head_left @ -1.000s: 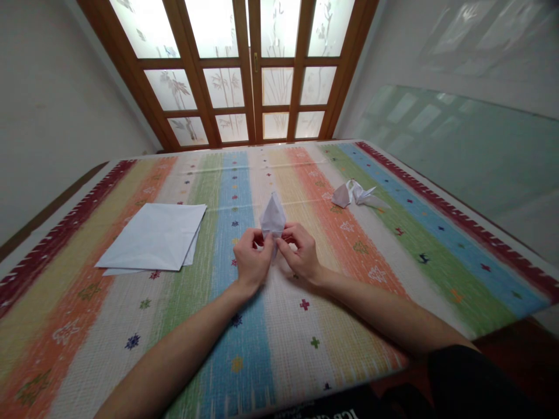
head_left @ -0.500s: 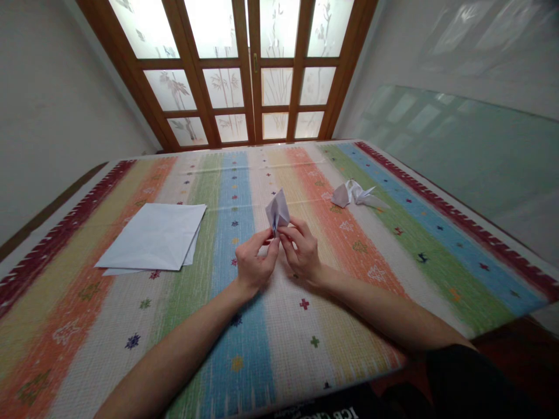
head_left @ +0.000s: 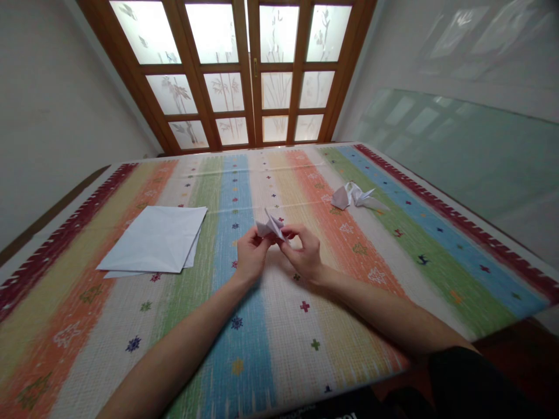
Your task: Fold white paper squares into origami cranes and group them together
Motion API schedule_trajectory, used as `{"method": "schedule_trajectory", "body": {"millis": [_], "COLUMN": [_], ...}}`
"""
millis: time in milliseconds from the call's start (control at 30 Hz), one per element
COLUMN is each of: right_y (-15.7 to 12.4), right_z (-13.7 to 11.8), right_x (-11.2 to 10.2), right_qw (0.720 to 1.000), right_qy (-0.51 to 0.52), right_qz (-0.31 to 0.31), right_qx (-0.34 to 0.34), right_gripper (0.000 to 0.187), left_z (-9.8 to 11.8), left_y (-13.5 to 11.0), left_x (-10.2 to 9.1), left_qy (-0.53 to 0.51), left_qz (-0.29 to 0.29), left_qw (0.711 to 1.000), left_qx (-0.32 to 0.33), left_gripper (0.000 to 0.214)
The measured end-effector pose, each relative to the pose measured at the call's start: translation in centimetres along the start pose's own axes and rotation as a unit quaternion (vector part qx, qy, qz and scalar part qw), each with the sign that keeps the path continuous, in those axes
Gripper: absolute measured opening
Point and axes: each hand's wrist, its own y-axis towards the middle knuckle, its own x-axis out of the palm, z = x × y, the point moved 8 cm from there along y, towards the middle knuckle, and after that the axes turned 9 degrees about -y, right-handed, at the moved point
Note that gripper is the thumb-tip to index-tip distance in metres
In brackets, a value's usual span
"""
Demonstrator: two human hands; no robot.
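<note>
A small folded white paper piece (head_left: 269, 226) is held just above the striped tablecloth (head_left: 279, 326) at the table's middle. My left hand (head_left: 250, 258) pinches its left side with thumb and fingers closed. My right hand (head_left: 304, 253) pinches its right side, fingers curled round the fold. The paper lies nearly flat between the two hands, with a pointed flap sticking up. Both forearms reach in from the bottom edge.
A stack of white square sheets (head_left: 154, 239) lies to the left on the cloth. A finished folded white paper figure (head_left: 356, 195) rests at the right. Wooden doors with frosted panes (head_left: 244, 70) stand behind the table. A pale wall runs along the right.
The folded paper stood upright between my fingers a second ago. It has since been turned and tipped down, and now lies low and nearly flat. Both hands stayed in place.
</note>
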Motion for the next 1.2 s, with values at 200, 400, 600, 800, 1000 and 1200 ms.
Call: {"method": "schedule_trajectory", "body": {"millis": [200,400,600,800,1000,1200], "right_y": [0.5,0.7,1.1,0.6,0.2,0.5], "right_z": [-0.8,-1.1,0.4,2.7,3.9,4.1], "right_x": [-0.7,0.0,0.7,1.8,3.0,3.8], "right_qw": [0.998,0.997,0.997,0.962,0.928,0.894], "right_qy": [-0.044,-0.019,0.035,0.138,0.17,0.277], "right_qz": [0.019,-0.02,-0.062,-0.088,-0.136,-0.161], "right_qx": [-0.044,-0.07,0.033,0.219,0.303,0.313], "right_gripper": [0.019,0.022,0.012,0.017,0.036,0.038], "left_z": [0.0,-0.7,-1.0,-1.0,-1.1,-1.0], "left_y": [0.3,0.3,0.2,0.0,0.1,0.0], "left_x": [0.3,-0.1,-0.6,-0.5,-1.3,-0.8], "left_qy": [-0.021,-0.023,-0.008,0.001,0.015,0.021], "left_qz": [-0.02,-0.005,0.026,0.019,0.05,0.019], "left_qw": [1.0,1.0,0.999,0.998,0.997,0.998], "left_qx": [0.002,-0.019,-0.033,-0.059,-0.053,-0.062], "left_gripper": [0.028,0.028,0.029,0.027,0.028,0.025]}}
